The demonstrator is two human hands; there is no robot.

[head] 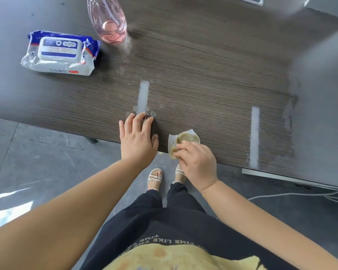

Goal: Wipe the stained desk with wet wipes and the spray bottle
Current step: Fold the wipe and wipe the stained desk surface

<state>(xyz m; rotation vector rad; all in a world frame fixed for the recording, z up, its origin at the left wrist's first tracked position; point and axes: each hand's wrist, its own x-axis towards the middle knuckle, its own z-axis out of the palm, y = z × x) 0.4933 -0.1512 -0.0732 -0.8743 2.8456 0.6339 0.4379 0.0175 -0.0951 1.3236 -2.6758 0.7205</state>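
Left hand (138, 139): it lies flat on the desk (213, 78) at the near edge. The fingers are spread out and hold nothing.
Right hand (196, 162): the fingers are pinched on a used wipe (185, 140). It is pressed down on the desk right at the near edge.
Used wipe: it sticks out just past the right fingertips. It is folded up and has gone yellow-brown with dirt. It looks soft, thin, wet and very light. It will bend and bunch up, so I think it is best held flat under the fingers with a clean side down.
Wet spots: small pale drops sit just past the left fingertips. A long shiny streak runs away from them.
Pack of wet wipes (60, 53): it lies far past the left fingers, off to the left. Its white lid is shut. It looks squashy and light. I would press the pack down with one hand and lift the lid with the other.
Spray bottle (108, 18): it stands far past the left fingers, next to the pack on its right. It is clear pink with only a little water at the bottom, so it is likely light and easy to tip over. The top is cut off by the picture, so grab it around the middle.
Desk: hard, smooth and wet in places, so a hand may slip.
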